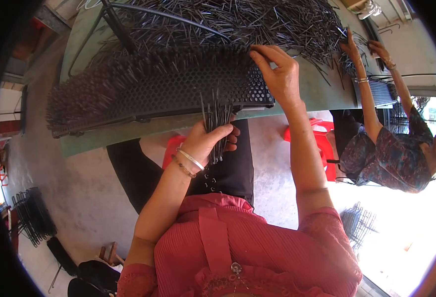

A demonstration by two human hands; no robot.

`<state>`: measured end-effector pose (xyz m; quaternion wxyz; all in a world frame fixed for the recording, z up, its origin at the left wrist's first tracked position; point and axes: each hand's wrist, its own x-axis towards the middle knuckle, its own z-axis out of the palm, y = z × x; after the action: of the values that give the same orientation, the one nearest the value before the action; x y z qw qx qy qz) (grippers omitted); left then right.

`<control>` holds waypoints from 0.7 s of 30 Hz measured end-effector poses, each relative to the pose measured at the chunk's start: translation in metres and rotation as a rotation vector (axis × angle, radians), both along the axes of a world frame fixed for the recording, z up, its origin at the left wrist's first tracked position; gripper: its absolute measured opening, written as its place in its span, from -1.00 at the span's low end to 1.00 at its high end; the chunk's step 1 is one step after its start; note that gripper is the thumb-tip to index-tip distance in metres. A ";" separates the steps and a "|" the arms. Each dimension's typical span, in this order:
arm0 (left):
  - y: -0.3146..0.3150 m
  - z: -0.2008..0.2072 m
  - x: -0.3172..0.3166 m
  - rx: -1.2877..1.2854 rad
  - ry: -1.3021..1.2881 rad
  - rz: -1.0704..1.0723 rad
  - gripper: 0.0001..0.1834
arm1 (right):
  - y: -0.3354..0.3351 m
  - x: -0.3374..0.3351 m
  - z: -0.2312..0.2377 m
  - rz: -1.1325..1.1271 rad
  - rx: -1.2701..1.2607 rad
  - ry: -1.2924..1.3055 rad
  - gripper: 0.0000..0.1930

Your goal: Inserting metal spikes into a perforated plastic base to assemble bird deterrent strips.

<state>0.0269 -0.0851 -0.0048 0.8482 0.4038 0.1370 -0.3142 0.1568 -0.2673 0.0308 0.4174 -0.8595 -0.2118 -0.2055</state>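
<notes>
A perforated black panel, bristling at left, lies along the near edge of the green table, the left hand clasping a bundle of dark strips beside it, seemingly for easy reach, while the right hand pinches narrowly at its far edge, contents unclear.

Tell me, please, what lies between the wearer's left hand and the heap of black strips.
The black perforated panel lies between the left hand and the heap, as the head view shows.

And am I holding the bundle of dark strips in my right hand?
No, the left hand holds the bundle of dark strips, while the right hand is up by the perforated panel.
</notes>
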 end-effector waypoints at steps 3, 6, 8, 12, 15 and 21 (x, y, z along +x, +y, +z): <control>0.000 -0.004 -0.001 0.022 -0.058 0.004 -0.70 | 0.005 0.000 -0.002 -0.003 -0.028 -0.112 -0.88; 0.001 -0.005 -0.001 0.034 -0.069 0.022 -0.71 | 0.007 -0.003 -0.003 -0.039 -0.006 -0.056 -0.89; 0.000 -0.005 -0.002 0.048 -0.086 0.030 -0.71 | 0.007 -0.006 -0.004 -0.066 0.016 -0.024 -0.88; 0.000 -0.004 -0.003 0.047 -0.085 0.024 -0.72 | 0.007 -0.001 -0.001 -0.063 -0.086 -0.060 -0.83; -0.001 -0.002 -0.002 0.024 -0.084 0.011 -0.72 | 0.007 0.004 0.001 -0.036 -0.217 -0.169 -0.80; -0.001 -0.004 -0.001 -0.064 -0.076 0.019 -0.74 | 0.003 0.011 0.004 0.034 -0.316 -0.086 -0.80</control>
<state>0.0255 -0.0858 -0.0087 0.8683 0.3866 0.0983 -0.2949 0.1683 -0.2648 0.0349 0.2712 -0.9011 -0.2737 -0.1990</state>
